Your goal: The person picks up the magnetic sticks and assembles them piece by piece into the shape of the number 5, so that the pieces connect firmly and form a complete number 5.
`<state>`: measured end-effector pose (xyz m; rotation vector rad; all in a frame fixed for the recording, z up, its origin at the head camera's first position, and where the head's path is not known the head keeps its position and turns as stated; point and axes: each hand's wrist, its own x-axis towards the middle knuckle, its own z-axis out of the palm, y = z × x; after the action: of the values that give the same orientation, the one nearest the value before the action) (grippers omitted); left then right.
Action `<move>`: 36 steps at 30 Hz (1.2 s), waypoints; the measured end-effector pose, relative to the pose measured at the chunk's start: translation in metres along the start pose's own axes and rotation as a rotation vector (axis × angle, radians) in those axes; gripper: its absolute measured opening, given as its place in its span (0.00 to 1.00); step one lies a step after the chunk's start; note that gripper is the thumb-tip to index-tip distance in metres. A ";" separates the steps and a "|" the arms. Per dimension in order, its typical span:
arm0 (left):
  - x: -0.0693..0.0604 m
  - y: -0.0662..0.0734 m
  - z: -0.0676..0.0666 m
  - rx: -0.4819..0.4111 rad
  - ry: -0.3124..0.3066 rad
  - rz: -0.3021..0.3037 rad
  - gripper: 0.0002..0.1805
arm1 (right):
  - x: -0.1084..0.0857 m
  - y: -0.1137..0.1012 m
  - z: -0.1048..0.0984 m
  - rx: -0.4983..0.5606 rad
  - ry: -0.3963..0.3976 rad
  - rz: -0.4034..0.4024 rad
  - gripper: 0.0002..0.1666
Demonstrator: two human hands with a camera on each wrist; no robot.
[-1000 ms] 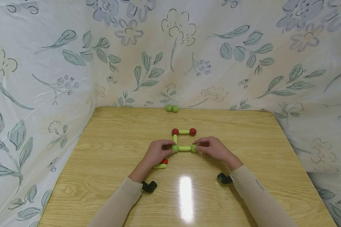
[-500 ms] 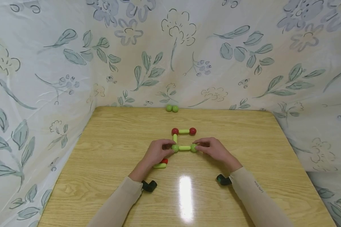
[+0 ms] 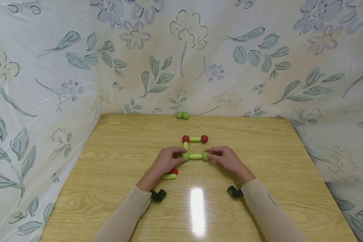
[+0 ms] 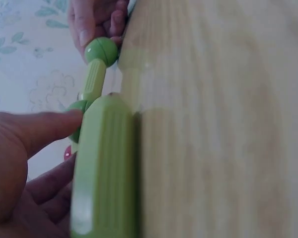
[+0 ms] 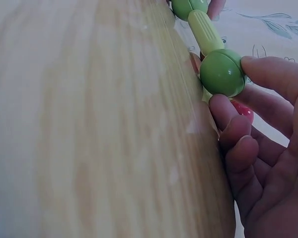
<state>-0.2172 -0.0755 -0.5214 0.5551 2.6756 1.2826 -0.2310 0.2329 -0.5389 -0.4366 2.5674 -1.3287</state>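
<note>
Magnetic balls and rods form an open three-sided shape on the table. My left hand [image 3: 166, 159] pinches its near-left green ball [image 3: 186, 156] between thumb and fingers. The near-right green ball [image 3: 205, 156] is pinched by my right hand [image 3: 228, 158], with the thumb and index finger on it in the right wrist view. A yellow-green rod [image 3: 195, 156] joins these balls. Another rod [image 3: 186, 145], partly behind the left fingers, leads back to a red ball [image 3: 186, 138]. From there a third rod [image 3: 195, 138] reaches a second red ball [image 3: 204, 138].
Beside my left wrist lie a loose yellow-green rod [image 3: 169, 176] and a red rod [image 3: 174, 171], the latter partly hidden. Two green balls [image 3: 186, 115] sit together at the back edge of the wooden table [image 3: 124, 134]. Floral cloth [image 3: 199, 84] hangs behind it.
Both hands keep their pinch on the green balls. The joined shape has shifted very slightly away from me, and my right wrist has come slightly inward to the left.
</note>
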 end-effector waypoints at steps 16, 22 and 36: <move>0.014 0.002 -0.005 0.112 -0.065 -0.013 0.21 | 0.011 0.004 -0.002 0.041 -0.026 0.015 0.22; 0.017 0.001 -0.009 0.106 -0.060 -0.006 0.21 | 0.017 0.006 -0.003 0.081 -0.036 0.006 0.22; 0.020 -0.001 -0.011 0.076 -0.051 -0.046 0.21 | 0.020 0.006 -0.002 0.111 -0.019 0.008 0.20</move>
<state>-0.2386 -0.0767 -0.5143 0.5248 2.6885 1.1434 -0.2510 0.2308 -0.5432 -0.4157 2.4625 -1.4490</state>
